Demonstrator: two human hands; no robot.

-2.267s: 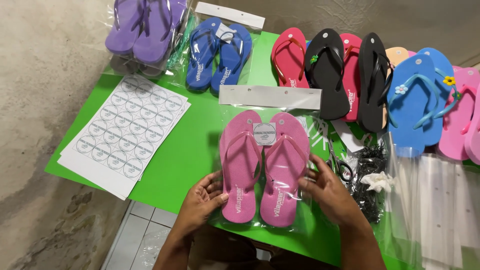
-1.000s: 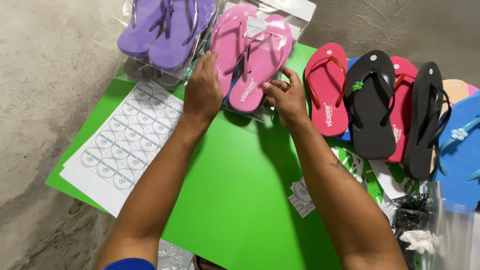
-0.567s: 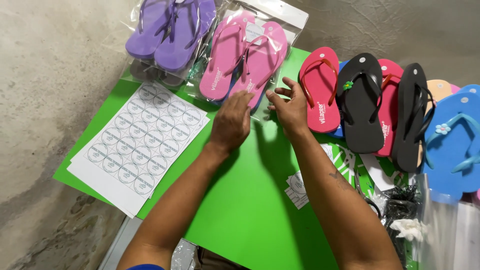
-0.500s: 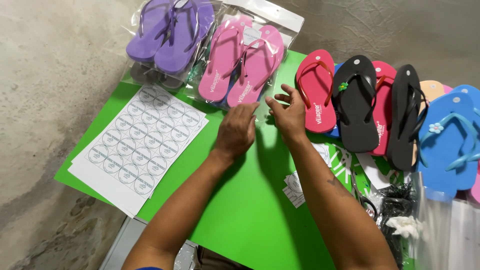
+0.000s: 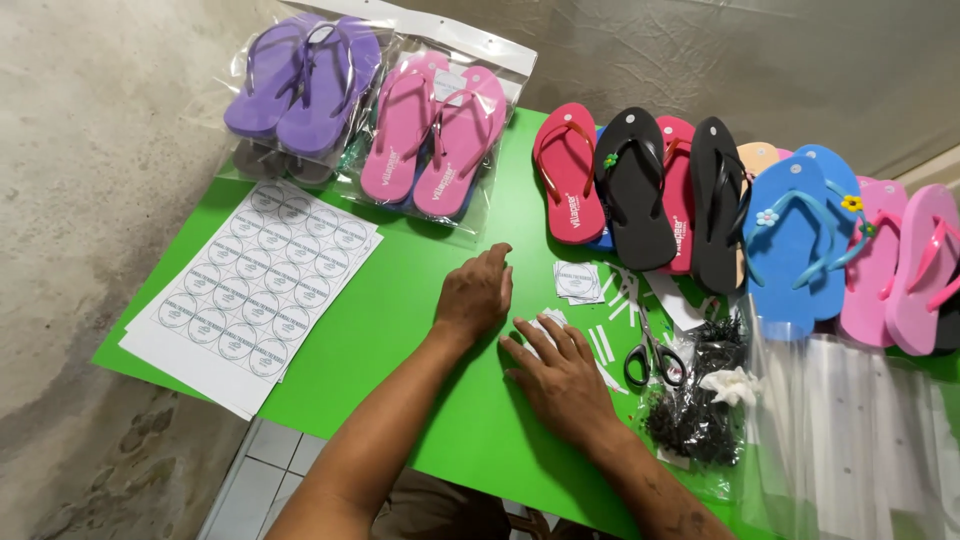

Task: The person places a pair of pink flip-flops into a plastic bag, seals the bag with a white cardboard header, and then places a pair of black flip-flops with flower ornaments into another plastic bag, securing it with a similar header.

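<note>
My left hand rests on the green table with its fingers loosely curled and nothing in it. My right hand lies flat, fingers spread, over small white paper pieces near the table's middle. A bagged pair of pink flip-flops lies at the back, apart from both hands, beside a bagged purple pair. A small stack of square white labels sits just right of my left hand.
Sheets of round stickers lie at the left. Loose flip-flops, red, black, blue and pink, line the back right. Scissors, black fasteners and clear plastic bags lie at the right.
The bagged pink pair was carried to the back and set beside the purple pair. Both hands let go and drew back to the table's middle; the right now lies on paper pieces.
</note>
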